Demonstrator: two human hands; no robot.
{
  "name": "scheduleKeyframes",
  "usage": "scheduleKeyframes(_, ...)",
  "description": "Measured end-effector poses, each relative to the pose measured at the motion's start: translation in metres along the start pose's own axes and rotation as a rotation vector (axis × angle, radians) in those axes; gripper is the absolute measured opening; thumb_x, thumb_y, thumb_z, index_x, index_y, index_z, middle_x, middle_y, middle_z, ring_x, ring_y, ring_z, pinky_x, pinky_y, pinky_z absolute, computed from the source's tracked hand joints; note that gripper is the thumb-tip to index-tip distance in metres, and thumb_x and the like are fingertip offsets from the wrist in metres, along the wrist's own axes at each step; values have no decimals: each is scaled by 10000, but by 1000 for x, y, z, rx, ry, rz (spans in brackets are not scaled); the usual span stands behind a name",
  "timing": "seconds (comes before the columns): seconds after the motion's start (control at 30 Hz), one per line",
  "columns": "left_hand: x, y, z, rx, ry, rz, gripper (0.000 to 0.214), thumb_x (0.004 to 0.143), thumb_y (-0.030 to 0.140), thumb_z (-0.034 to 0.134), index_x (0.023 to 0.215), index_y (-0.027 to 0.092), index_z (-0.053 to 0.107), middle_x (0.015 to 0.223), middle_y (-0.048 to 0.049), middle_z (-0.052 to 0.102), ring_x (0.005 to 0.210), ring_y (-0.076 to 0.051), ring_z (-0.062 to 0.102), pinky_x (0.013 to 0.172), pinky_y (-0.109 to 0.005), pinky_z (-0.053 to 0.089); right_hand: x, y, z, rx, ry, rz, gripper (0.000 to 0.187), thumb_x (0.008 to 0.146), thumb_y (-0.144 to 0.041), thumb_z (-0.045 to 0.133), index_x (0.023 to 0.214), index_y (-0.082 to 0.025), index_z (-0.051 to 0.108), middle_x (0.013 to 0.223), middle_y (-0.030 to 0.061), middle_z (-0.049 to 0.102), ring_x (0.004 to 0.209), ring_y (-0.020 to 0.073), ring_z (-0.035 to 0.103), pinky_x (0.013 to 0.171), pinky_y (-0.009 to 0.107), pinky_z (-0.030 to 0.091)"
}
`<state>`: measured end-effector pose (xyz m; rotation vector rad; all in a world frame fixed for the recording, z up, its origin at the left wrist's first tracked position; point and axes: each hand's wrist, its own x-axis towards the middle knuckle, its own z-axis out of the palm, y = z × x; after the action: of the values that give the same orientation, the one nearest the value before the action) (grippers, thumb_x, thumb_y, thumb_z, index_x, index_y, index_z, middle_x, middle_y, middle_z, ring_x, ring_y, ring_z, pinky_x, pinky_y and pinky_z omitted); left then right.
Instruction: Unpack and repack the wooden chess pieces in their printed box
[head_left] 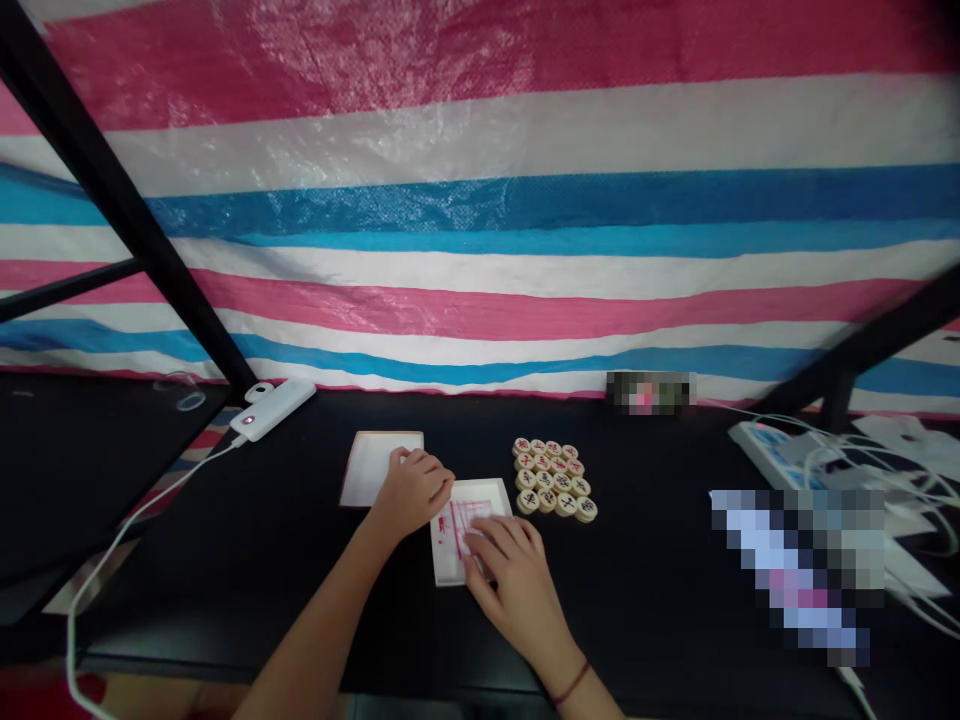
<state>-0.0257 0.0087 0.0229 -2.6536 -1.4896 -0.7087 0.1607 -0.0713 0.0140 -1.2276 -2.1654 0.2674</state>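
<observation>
A shallow white box (pixel 508 497) lies on the black table, with a thin sheet marked in red lines (pixel 471 512) inside it, probably a folded xiangqi board. My left hand (pixel 411 490) has its fingers curled at the box's upper left corner, seemingly gripping the rim there. Over the right side of the box, my right hand (pixel 517 575) rests its slightly spread fingers on the sheet. To the left lies a second white tray, like a box lid (pixel 367 470), partly behind my left hand. Round xiangqi pieces (pixel 553 480) stand stacked in a square of rows on the right.
A white power bank (pixel 274 410) with a cable lies at the back left. On the right are a power strip (pixel 765 455), tangled white cables (pixel 862 470) and a blurred item (pixel 795 575). Another blurred item (pixel 650 393) stands by the striped tarp (pixel 480 310). Black frame bars (pixel 135 220) slant at both sides.
</observation>
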Motion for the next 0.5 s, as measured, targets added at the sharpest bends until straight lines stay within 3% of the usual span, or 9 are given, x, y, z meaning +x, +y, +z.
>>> scheduleKeyframes(0.37,-5,1,5,-12,-4,-49,216,893,212,496,816,227,698,827,-25,706,860,-205,569,849,-424,302,-3,1,5,-35,72,-2,151,877,-228,523,957,-236,650,1011,51,669,987,212,568,950,408,355)
scheduleKeyframes(0.5,-5,-1,6,-19,-7,-64,233,904,207,485,821,222,702,832,-31,703,862,-203,569,850,-421,309,-2,13,-4,-33,207,-36,161,895,-224,510,984,-218,644,1048,70,664,1048,227,561,950,410,383)
